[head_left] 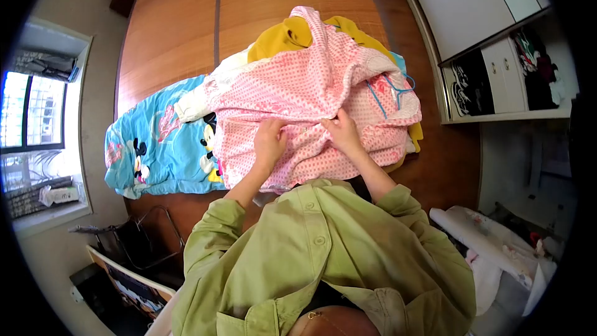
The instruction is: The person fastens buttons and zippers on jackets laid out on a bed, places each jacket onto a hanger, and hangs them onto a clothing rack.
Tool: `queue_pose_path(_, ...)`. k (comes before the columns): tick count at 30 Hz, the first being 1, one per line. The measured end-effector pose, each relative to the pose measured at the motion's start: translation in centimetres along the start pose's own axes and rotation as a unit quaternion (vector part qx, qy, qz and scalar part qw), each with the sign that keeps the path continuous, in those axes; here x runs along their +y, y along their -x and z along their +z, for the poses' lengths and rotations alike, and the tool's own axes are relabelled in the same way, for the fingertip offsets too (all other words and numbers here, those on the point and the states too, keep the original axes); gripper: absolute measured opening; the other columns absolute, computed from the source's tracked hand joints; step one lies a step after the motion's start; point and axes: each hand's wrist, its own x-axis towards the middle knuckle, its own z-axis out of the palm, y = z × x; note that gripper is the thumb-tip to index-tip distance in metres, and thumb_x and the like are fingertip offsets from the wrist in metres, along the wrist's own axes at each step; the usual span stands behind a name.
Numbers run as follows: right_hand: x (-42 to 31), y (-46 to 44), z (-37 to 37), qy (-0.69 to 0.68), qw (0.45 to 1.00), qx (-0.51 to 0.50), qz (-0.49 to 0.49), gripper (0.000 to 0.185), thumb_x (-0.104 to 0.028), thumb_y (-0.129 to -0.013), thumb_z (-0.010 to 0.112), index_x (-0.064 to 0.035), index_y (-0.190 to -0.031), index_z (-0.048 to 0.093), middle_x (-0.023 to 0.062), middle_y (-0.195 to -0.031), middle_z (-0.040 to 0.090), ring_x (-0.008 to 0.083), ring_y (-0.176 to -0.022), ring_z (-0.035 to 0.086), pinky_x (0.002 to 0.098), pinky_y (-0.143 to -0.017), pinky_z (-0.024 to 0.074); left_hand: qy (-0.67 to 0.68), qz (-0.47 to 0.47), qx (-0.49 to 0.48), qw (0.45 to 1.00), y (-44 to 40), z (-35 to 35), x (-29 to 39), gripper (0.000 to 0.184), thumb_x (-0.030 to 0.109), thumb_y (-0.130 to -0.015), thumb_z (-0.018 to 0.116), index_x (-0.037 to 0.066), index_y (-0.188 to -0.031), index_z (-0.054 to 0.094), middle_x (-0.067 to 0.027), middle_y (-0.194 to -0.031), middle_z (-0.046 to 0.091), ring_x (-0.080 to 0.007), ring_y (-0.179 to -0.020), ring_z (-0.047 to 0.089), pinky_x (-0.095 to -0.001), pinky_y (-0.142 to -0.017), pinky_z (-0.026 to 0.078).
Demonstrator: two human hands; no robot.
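A pink dotted garment [273,87] lies spread over a pile on the bed, its folds bunched at the centre. My left hand [271,141] rests on its lower part, the fingers curled into the cloth. To the right, my right hand [343,132] pinches an edge of the same garment between thumb and fingers. A blue hanger [398,90] shows at the garment's right side. Mustard yellow cloth [283,37] sticks out behind the pink one. A blue cartoon-print cloth [158,140] lies to the left, partly under the pile.
The wooden bed surface [267,0] extends behind the pile. Open shelves [507,115] with clothes stand at the right, and a window [34,112] is at the left. A chair [134,280] stands at lower left; white cloths [491,236] lie at lower right.
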Motion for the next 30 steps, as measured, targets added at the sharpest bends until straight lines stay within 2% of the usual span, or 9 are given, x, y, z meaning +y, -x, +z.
queue_pose_path(2,-0.8,0.5,-0.5,0.165,0.986,-0.023,0.021,0.036,-0.026,-0.080,0.066,-0.0066,-0.108,0.054,0.0239,-0.094,0.063,0.0412,-0.088,0.061,0.0439,-0.076,0.0486,0.041,0.124,0.004,0.991,-2.4,-2.1,4.7,0.031,0.001,-0.070,0.059,0.009,-0.099,0.061,-0.0115,-0.103,0.059,-0.0291,-0.093,0.058,-0.0393,-0.078,0.048)
queue_pose_path(4,-1.0,0.9,-0.2,0.238,0.971,-0.002,0.016,0.037,-0.025,-0.080,0.064,-0.0066,-0.110,0.051,0.0230,-0.094,0.064,0.0408,-0.088,0.061,0.0447,-0.074,0.0486,0.101,0.259,-0.093,0.956,-4.7,-1.7,6.9,0.043,-0.002,-0.070,0.059,0.010,-0.111,0.055,-0.0111,-0.124,0.054,-0.0284,-0.096,0.060,-0.0374,-0.075,0.051)
queue_pose_path(7,-1.8,1.8,-0.3,0.219,0.974,0.056,0.012,0.042,-0.022,-0.078,0.065,-0.0078,-0.113,0.047,0.0198,-0.093,0.065,0.0383,-0.086,0.063,0.0464,-0.073,0.0483,0.025,0.227,-0.193,0.954,-6.7,-0.9,7.7,0.039,0.003,-0.075,0.058,0.009,-0.112,0.052,-0.0090,-0.122,0.054,-0.0279,-0.085,0.064,-0.0362,-0.064,0.053)
queue_pose_path(8,-1.5,2.0,-0.3,0.192,0.979,0.068,-0.001,0.043,-0.022,-0.077,0.066,-0.0080,-0.113,0.047,0.0188,-0.093,0.065,0.0376,-0.086,0.063,0.0465,-0.074,0.0482,0.007,0.256,-0.209,0.944,-7.3,0.5,6.2,0.033,0.011,-0.079,0.057,0.010,-0.111,0.052,-0.0073,-0.112,0.055,-0.0273,-0.074,0.065,-0.0363,-0.054,0.051)
queue_pose_path(11,-2.2,3.0,-0.3,0.176,0.982,0.069,0.014,0.046,-0.022,-0.074,0.070,-0.0090,-0.112,0.047,0.0146,-0.093,0.067,0.0344,-0.085,0.064,0.0453,-0.073,0.0483,-0.100,0.304,-0.327,0.889,-9.6,0.2,4.8,0.031,0.014,-0.079,0.058,0.012,-0.109,0.053,-0.0058,-0.100,0.055,-0.0275,-0.071,0.063,-0.0376,-0.053,0.051)
queue_pose_path(19,-2.8,3.9,-1.0,0.109,0.991,0.073,-0.014,0.032,-0.021,-0.076,0.068,-0.0065,-0.101,0.052,0.0132,-0.090,0.066,0.0321,-0.084,0.064,0.0415,-0.073,0.0489,-0.082,0.419,-0.400,0.811,-13.3,-0.9,5.3,0.021,0.016,-0.077,0.059,0.016,-0.097,0.064,-0.0022,-0.086,0.058,-0.0231,-0.077,0.062,-0.0363,-0.064,0.051)
queue_pose_path(26,-0.1,2.3,-1.3,-0.119,0.992,0.035,0.032,0.023,-0.017,-0.077,0.069,-0.0021,-0.092,0.058,0.0093,-0.089,0.066,0.0168,-0.083,0.064,0.0316,-0.075,0.0495,-0.095,0.569,-0.306,0.757,-15.2,-2.8,5.7,0.018,0.019,-0.079,0.053,0.014,-0.092,0.065,-0.0012,-0.090,0.058,-0.0186,-0.086,0.062,-0.0333,-0.065,0.052)
queue_pose_path(29,-1.4,2.1,-1.7,-0.089,0.996,0.009,-0.004,0.025,-0.018,-0.077,0.070,-0.0017,-0.093,0.059,0.0077,-0.089,0.067,0.0143,-0.086,0.063,0.0312,-0.076,0.0497,-0.088,0.600,-0.289,0.741,-15.7,-3.4,5.5,0.020,0.019,-0.079,0.053,0.011,-0.094,0.064,-0.0018,-0.095,0.059,-0.0191,-0.086,0.062,-0.0320,-0.066,0.053)
queue_pose_path(30,-2.6,2.3,-1.9,-0.065,0.998,0.000,-0.010,0.030,-0.021,-0.074,0.073,-0.0026,-0.094,0.061,0.0084,-0.090,0.065,0.0189,-0.085,0.064,0.0333,-0.075,0.0491,-0.082,0.608,-0.285,0.737,-15.8,-3.6,5.4,0.021,0.019,-0.079,0.053,0.010,-0.095,0.064,-0.0022,-0.096,0.059,-0.0197,-0.086,0.062,-0.0318,-0.067,0.053)
